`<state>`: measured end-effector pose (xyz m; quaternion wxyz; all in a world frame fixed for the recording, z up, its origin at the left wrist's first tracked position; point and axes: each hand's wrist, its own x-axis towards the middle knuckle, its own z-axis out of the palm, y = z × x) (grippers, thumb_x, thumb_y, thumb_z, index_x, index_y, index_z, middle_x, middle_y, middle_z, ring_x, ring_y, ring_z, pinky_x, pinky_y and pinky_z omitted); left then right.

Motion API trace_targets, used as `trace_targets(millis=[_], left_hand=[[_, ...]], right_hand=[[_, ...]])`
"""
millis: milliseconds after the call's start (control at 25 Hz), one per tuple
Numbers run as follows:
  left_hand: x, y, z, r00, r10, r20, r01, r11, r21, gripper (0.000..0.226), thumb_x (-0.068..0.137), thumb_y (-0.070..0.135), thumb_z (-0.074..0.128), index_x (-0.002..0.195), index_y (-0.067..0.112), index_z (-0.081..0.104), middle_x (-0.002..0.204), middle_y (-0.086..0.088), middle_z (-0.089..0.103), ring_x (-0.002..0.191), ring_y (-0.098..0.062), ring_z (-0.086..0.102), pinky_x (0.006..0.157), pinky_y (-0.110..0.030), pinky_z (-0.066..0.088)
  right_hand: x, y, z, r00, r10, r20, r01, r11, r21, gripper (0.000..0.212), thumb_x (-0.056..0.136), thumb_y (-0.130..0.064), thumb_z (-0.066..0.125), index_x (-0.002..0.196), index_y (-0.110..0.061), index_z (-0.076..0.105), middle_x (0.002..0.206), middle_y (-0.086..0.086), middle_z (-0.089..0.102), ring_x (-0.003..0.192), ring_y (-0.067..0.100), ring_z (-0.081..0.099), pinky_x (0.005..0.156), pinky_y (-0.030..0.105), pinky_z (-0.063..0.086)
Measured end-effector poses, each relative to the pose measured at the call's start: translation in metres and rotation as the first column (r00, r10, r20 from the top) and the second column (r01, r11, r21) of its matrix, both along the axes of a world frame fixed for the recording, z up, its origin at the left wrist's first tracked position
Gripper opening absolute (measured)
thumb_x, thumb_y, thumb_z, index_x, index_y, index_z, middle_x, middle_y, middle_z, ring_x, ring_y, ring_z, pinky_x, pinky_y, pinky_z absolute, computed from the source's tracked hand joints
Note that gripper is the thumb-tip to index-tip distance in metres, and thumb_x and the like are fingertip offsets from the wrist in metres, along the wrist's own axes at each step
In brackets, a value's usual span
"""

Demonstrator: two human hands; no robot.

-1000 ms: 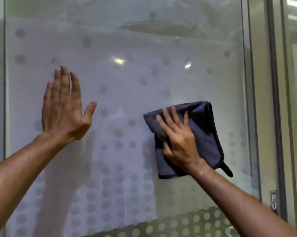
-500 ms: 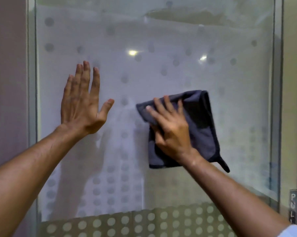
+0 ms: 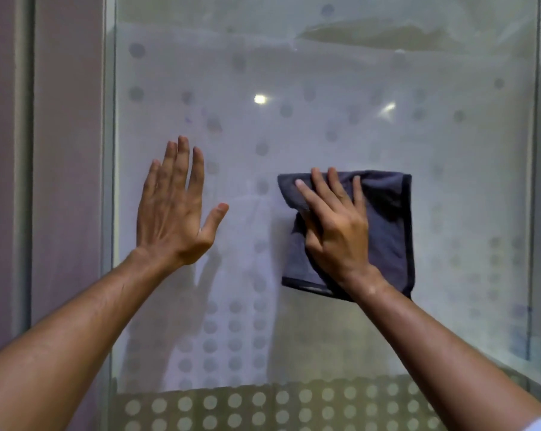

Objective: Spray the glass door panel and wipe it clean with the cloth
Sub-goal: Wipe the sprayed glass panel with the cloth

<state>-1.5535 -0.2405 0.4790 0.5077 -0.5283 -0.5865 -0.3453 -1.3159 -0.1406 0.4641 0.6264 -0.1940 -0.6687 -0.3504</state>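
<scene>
Against the frosted, dot-patterned glass (image 3: 325, 126), a folded dark grey cloth (image 3: 387, 231), soft and roughly square with a stitched dark edge, is pressed flat by the right hand (image 3: 334, 231), fingers spread over it. To its left, the left hand (image 3: 172, 213) is laid open on the smooth pane, fingers together, thumb splayed, nothing held.

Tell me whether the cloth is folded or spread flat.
Folded: the cloth shows doubled layers and a bunched corner under the right hand, pressed against the glass door panel.
</scene>
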Motion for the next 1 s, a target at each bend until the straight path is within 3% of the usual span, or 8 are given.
trace_targets(millis=[120,240,320,440,600,800,880,1000], left_hand=[[0.000,0.000,0.001,1.000,-0.014,-0.006,0.014,1.000,0.007,0.088,0.089,0.059,0.028,0.155,0.010,-0.005,0.163,-0.013,-0.010,0.151,-0.023,-0.012,0.122,-0.040,-0.005],[-0.002,-0.001,0.001,0.999,-0.032,-0.006,0.032,0.999,0.010,0.088,0.089,0.059,0.030,0.155,0.011,-0.004,0.164,-0.013,-0.009,0.151,-0.023,-0.011,0.123,-0.040,-0.004],[-0.002,-0.001,0.000,0.999,-0.034,-0.005,0.034,0.999,0.010,0.088,0.089,0.059,0.029,0.155,0.011,-0.005,0.163,-0.012,-0.010,0.151,-0.023,-0.012,0.123,-0.041,-0.003],[-0.002,0.000,0.000,0.999,-0.032,-0.008,0.032,0.999,0.013,0.088,0.089,0.059,0.027,0.155,0.011,-0.005,0.163,-0.013,-0.010,0.151,-0.023,-0.011,0.123,-0.043,-0.001],[-0.002,0.001,0.000,0.999,-0.037,-0.007,0.038,0.999,0.019,0.089,0.089,0.060,0.028,0.155,0.010,-0.004,0.163,-0.013,-0.009,0.151,-0.024,-0.011,0.123,-0.042,-0.002],[-0.003,0.000,0.001,0.998,-0.062,-0.004,0.062,0.998,0.013,0.090,0.088,0.060,0.030,0.155,0.010,-0.003,0.163,-0.013,-0.008,0.151,-0.024,-0.010,0.123,-0.044,0.000],[-0.006,-0.003,0.001,0.998,-0.061,0.000,0.061,0.998,0.011,0.091,0.088,0.061,0.030,0.155,0.010,-0.003,0.163,-0.013,-0.008,0.151,-0.024,-0.010,0.123,-0.043,0.000],[-0.016,-0.008,0.004,0.999,-0.045,0.008,0.045,0.999,0.011,0.091,0.088,0.063,0.028,0.155,0.010,-0.004,0.163,-0.012,-0.009,0.151,-0.024,-0.010,0.123,-0.042,-0.001]], right_hand=[[-0.028,-0.008,-0.008,0.981,0.085,0.173,-0.096,0.994,0.057,0.042,0.089,-0.013,0.056,0.131,-0.011,0.062,0.142,0.013,0.054,0.136,0.037,0.044,0.115,0.061,0.023],[-0.021,-0.007,-0.038,0.911,0.164,0.379,-0.175,0.985,-0.007,0.039,0.092,-0.013,0.055,0.129,-0.006,0.062,0.143,0.023,0.050,0.138,0.041,0.039,0.116,0.053,0.025],[-0.007,-0.005,-0.040,0.960,0.075,0.270,-0.066,0.997,-0.040,0.048,0.090,-0.028,0.061,0.134,-0.009,0.059,0.147,0.028,0.041,0.140,0.045,0.033,0.116,0.053,0.025],[0.003,-0.007,-0.029,0.983,-0.177,0.045,0.182,0.971,-0.157,0.077,0.082,-0.063,0.056,0.147,-0.023,0.044,0.157,0.026,0.026,0.146,0.049,0.015,0.115,0.066,0.008],[-0.017,-0.013,-0.038,0.974,-0.189,0.124,0.199,0.977,-0.073,0.063,0.084,-0.039,0.052,0.145,-0.025,0.046,0.155,0.026,0.029,0.143,0.054,0.016,0.105,0.078,0.011],[-0.016,-0.011,-0.062,0.911,-0.224,0.348,0.190,0.973,0.128,0.057,0.084,-0.027,0.060,0.141,-0.020,0.052,0.149,0.027,0.040,0.138,0.053,0.030,0.104,0.076,0.023],[-0.013,-0.007,-0.050,0.929,-0.222,0.297,0.184,0.971,0.152,0.053,0.085,-0.026,0.059,0.138,-0.019,0.055,0.146,0.024,0.046,0.136,0.051,0.037,0.103,0.074,0.027],[-0.030,-0.012,-0.015,0.974,-0.189,0.127,0.184,0.982,0.050,0.051,0.087,-0.024,0.052,0.138,-0.018,0.056,0.145,0.019,0.049,0.135,0.048,0.040,0.105,0.073,0.025]])
